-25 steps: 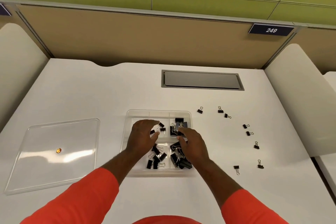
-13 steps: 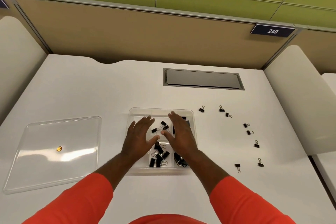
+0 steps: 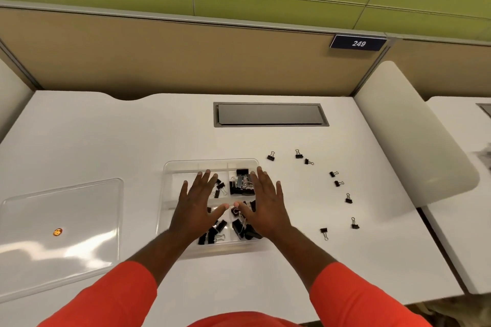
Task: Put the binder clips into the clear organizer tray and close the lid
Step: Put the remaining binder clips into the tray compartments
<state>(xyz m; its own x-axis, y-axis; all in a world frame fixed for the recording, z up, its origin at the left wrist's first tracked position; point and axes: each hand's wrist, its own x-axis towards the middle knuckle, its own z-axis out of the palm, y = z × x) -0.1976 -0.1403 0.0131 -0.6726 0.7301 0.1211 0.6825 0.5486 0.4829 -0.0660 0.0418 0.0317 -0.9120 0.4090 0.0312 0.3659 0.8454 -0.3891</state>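
The clear organizer tray (image 3: 170, 175) sits at the middle of the white desk, its compartments holding several black binder clips (image 3: 240, 183). My left hand (image 3: 198, 206) and my right hand (image 3: 264, 202) hover flat over the tray, palms down, fingers spread, holding nothing; their thumbs nearly meet over the tray's centre. The clear lid (image 3: 61, 231) lies flat on the desk to the left, apart from the tray, with a small orange sticker on it. Several loose binder clips (image 3: 337, 182) lie scattered on the desk to the right of the tray.
A grey cable hatch (image 3: 269, 114) is set into the desk behind the tray. Tan partition panels stand at the back, and a white rounded divider (image 3: 414, 135) bounds the right side. The desk's front edge is near my orange sleeves.
My fingers uncurled from inside the tray's compartments and both hands opened flat above it. Between half a second ago and now the hands spread slightly apart.
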